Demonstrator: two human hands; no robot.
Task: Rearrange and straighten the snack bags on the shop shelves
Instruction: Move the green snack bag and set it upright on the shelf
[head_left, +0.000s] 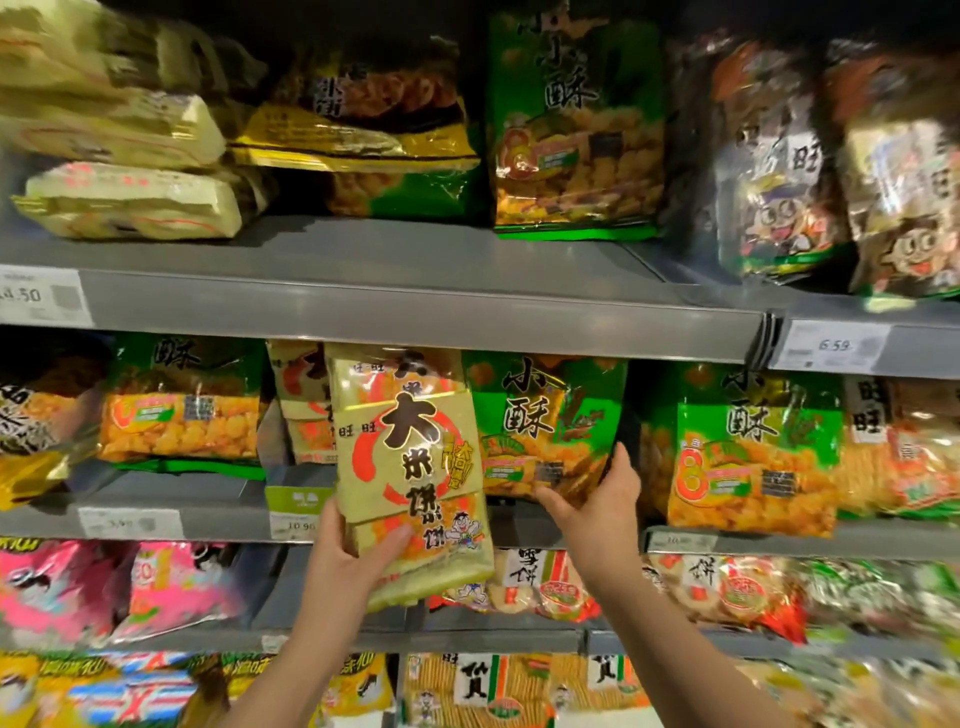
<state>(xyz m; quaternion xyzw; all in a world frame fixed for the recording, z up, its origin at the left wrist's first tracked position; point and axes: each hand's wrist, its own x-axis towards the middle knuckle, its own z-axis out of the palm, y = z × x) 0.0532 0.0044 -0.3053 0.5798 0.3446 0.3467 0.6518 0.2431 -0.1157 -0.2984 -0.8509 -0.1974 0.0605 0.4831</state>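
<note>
both bare forearms reach up and away. left hand grips a tan bag, thumb across its front; right hand clasps a green bag by its corner.

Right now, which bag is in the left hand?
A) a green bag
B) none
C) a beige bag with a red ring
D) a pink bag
C: the left hand grips the beige bag by its lower end, thumb across its front; the right hand holds a green bag.

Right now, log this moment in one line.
left hand: holds beige bag | right hand: grips green bag | task: in progress
</note>
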